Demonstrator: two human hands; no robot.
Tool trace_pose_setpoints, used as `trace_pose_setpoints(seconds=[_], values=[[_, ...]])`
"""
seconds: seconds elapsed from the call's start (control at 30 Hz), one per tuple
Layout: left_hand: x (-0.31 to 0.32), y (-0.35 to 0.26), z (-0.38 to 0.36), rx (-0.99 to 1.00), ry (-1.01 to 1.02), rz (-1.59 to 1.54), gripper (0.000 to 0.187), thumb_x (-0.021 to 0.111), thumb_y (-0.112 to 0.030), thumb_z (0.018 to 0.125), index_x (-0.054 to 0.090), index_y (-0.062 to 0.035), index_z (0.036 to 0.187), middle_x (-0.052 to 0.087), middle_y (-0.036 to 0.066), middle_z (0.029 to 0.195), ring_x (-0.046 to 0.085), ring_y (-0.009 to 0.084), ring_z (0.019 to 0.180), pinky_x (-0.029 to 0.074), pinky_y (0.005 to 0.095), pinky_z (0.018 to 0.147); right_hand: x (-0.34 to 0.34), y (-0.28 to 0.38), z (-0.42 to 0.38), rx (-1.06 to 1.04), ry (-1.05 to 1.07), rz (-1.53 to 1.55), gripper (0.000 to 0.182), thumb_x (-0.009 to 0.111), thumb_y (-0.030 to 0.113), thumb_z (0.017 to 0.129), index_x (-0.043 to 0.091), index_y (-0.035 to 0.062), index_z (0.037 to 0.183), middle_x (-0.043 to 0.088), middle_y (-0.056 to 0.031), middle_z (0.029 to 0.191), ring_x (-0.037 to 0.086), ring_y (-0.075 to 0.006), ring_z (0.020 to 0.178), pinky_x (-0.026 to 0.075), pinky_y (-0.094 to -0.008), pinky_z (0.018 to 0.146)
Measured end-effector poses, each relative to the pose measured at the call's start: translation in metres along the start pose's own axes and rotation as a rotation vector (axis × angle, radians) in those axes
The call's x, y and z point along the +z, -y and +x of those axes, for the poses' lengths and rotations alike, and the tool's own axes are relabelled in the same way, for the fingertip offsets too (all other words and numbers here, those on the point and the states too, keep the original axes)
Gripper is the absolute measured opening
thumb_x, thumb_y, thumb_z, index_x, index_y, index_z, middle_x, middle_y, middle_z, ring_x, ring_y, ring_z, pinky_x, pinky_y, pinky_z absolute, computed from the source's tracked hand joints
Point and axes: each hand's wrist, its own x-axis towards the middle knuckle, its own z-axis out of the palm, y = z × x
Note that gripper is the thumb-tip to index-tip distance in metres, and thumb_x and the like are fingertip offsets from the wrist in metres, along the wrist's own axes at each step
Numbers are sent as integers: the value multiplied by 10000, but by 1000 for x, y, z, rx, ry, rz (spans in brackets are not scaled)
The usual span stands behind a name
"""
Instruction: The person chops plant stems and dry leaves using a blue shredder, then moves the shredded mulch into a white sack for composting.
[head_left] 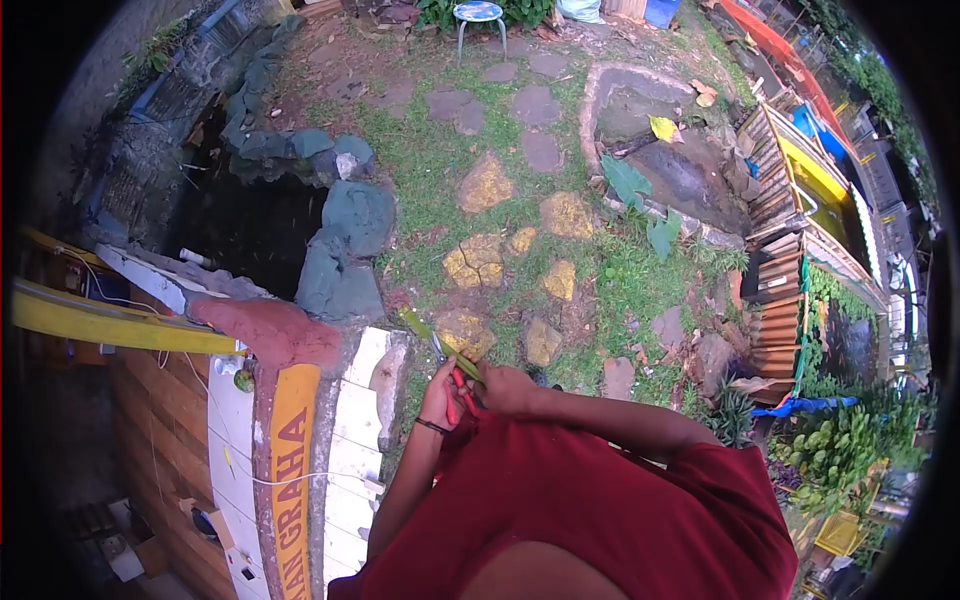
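Note:
Close in front of my red shirt, both hands come together. My left hand (436,398), with a dark band at the wrist, is closed around the red handles of a pair of pruning shears (452,409). Their metal blades point away from me, up against a long green plant stalk (418,326). Fingers curled, my right hand (508,388) grips the near end of that stalk beside the shears. The stalk's far tip reaches over a yellow-painted paving stone (465,334) in the grass.
Dark-green rocks (358,215) edge a pond (255,230) at the left. White tiled ledge (352,430) runs close by my left arm. Stepping stones (480,185) cross the grass ahead, toward a small round stool (479,13). Right: a stone-rimmed basin (680,175) and leafy plants (840,440).

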Motion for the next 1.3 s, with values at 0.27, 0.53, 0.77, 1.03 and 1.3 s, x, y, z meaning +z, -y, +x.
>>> trace_pose_setpoints(seconds=[0.27, 0.53, 0.77, 1.03, 1.3], values=[[-7, -154, 111, -2, -92, 102, 171, 583, -261, 993, 605, -107, 1061, 604, 0, 833, 519, 92, 629, 426, 221, 560, -110, 27, 160, -115, 318, 101, 649, 494, 584, 980, 491, 2, 1269, 676, -260, 1058, 693, -383, 892, 529, -489, 822], [-48, -376, 219, 173, -238, 78, 102, 563, -197, 948, 531, -109, 907, 494, -9, 694, 527, 136, 634, 484, 357, 694, -200, -81, 266, 353, -234, 277, 601, 554, 570, 969, 621, 5, 1161, 678, -206, 1064, 691, -310, 903, 534, -423, 830], [-22, -465, 322, -66, -242, 343, 99, 568, -164, 952, 545, -75, 916, 519, 10, 691, 581, 175, 672, 518, 399, 702, -128, -223, 223, 906, -467, 238, 333, 767, 359, 804, 719, 60, 943, 728, -178, 933, 706, -328, 886, 549, -423, 814], [36, -485, 470, -130, -230, 152, 127, 565, -125, 944, 533, -59, 1048, 535, 32, 728, 588, 202, 684, 541, 450, 750, -96, -285, 229, 1016, -166, 1271, 480, 707, 132, 847, 605, 119, 1316, 718, -86, 935, 650, -198, 719, 539, -366, 659], [164, -527, 563, -168, -292, 151, 105, 560, -124, 933, 526, -100, 1030, 530, 22, 751, 591, 213, 703, 540, 400, 670, -390, -346, 411, 809, -382, 475, 346, 705, 328, 894, 692, 61, 1115, 730, -132, 1024, 695, -246, 947, 547, -363, 836]])
